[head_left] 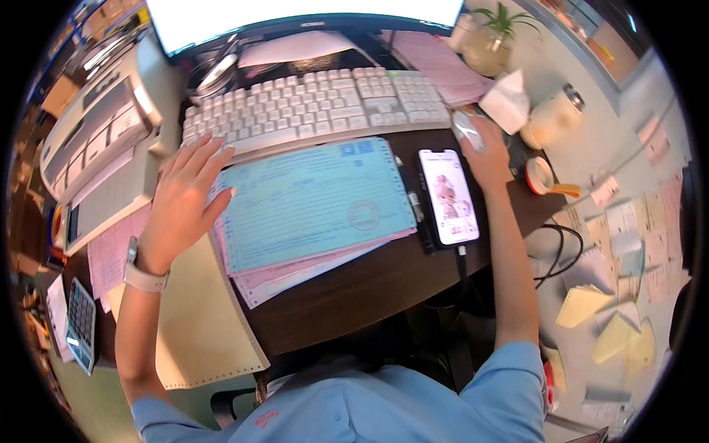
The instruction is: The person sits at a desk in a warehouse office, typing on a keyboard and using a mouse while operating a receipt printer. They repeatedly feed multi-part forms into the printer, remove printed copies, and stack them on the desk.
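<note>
My left hand [188, 191] is spread, palm down, near the front left corner of a white keyboard [321, 105]; whether its fingertips touch the keys, I cannot tell. It holds nothing, and a watch with a pale strap [145, 278] circles that wrist. Just right of it lies a blue printed form [316, 205] with a round stamp, on top of pink and white sheets. My right hand [487, 152] rests over a pale computer mouse [468, 132], fingers curved around it. Between the form and my right forearm lies a lit smartphone [448, 196] with a cable plugged into its lower end.
A monitor [310, 25] stands behind the keyboard, a printer [105, 138] at the left. Beyond my right hand are a lidded jar [554, 116], a potted plant [490, 50] and a tape roll [540, 176]. A calculator [81, 326] sits at the far left, by a yellow continuous-form stack [205, 326].
</note>
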`<act>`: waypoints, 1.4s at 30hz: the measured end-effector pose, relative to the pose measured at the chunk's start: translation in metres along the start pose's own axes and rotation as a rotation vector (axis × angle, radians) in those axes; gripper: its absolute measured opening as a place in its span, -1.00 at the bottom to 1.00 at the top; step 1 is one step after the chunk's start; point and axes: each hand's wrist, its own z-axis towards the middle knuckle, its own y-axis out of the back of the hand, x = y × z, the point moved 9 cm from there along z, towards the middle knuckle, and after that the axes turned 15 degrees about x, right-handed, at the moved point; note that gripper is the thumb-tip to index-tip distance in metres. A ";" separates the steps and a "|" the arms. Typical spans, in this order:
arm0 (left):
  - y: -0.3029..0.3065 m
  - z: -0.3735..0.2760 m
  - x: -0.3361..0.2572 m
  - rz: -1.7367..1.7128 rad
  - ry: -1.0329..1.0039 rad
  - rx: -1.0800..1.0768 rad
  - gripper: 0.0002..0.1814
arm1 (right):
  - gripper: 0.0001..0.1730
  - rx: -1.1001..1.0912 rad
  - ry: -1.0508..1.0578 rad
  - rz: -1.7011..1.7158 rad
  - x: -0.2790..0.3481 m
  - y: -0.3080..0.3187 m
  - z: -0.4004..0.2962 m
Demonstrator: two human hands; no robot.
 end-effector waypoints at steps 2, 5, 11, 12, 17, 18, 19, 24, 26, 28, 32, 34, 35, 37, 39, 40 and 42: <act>-0.017 0.018 0.007 0.056 0.018 -0.020 -0.42 | -0.54 0.000 -0.037 0.015 0.000 0.002 0.000; -0.042 0.034 0.023 0.055 0.081 -0.066 -0.40 | -0.54 0.006 -0.084 0.006 -0.001 0.005 -0.003; -0.051 0.026 0.035 0.009 0.178 -0.187 -0.36 | -0.55 -0.020 -0.122 -0.046 -0.006 0.006 -0.007; -0.052 0.022 0.036 0.000 0.194 -0.188 -0.37 | -0.56 -0.018 -0.105 -0.048 -0.003 0.005 -0.006; -0.057 0.020 0.038 -0.021 0.232 -0.170 -0.39 | -0.54 0.031 -0.062 -0.066 -0.003 -0.003 -0.002; -0.060 0.020 0.039 -0.002 0.238 -0.189 -0.39 | -0.55 0.018 -0.040 -0.089 -0.002 -0.003 -0.003; -0.060 0.021 0.038 0.009 0.238 -0.203 -0.40 | -0.56 0.013 -0.021 -0.063 0.000 0.001 -0.005; -0.052 0.021 0.032 0.004 0.214 -0.204 -0.42 | -0.54 0.016 -0.041 -0.050 -0.002 0.002 -0.007; -0.054 0.018 0.035 0.006 0.223 -0.207 -0.43 | -0.52 0.048 -0.031 -0.038 0.001 -0.001 -0.002; -0.056 0.018 0.035 0.009 0.222 -0.214 -0.43 | -0.51 0.064 -0.027 -0.047 -0.001 -0.002 -0.002; -0.055 0.019 0.034 0.001 0.219 -0.223 -0.43 | -0.50 0.062 -0.039 -0.072 -0.007 -0.004 -0.002; -0.055 0.018 0.034 -0.003 0.218 -0.231 -0.43 | -0.51 0.055 -0.033 -0.069 -0.008 -0.005 -0.003; -0.055 0.018 0.034 -0.006 0.217 -0.238 -0.44 | -0.51 0.051 -0.023 -0.067 -0.009 -0.004 -0.003; -0.054 0.017 0.033 -0.006 0.214 -0.246 -0.44 | -0.52 0.044 -0.021 -0.057 -0.009 -0.003 -0.004; -0.053 0.017 0.033 -0.002 0.212 -0.251 -0.45 | -0.54 0.036 -0.030 -0.047 -0.007 -0.001 -0.004; -0.053 0.017 0.033 0.001 0.210 -0.251 -0.45 | -0.54 0.034 -0.033 -0.048 -0.004 0.000 -0.004; -0.053 0.017 0.033 0.006 0.205 -0.253 -0.45 | -0.55 0.030 -0.042 -0.051 0.001 0.003 -0.006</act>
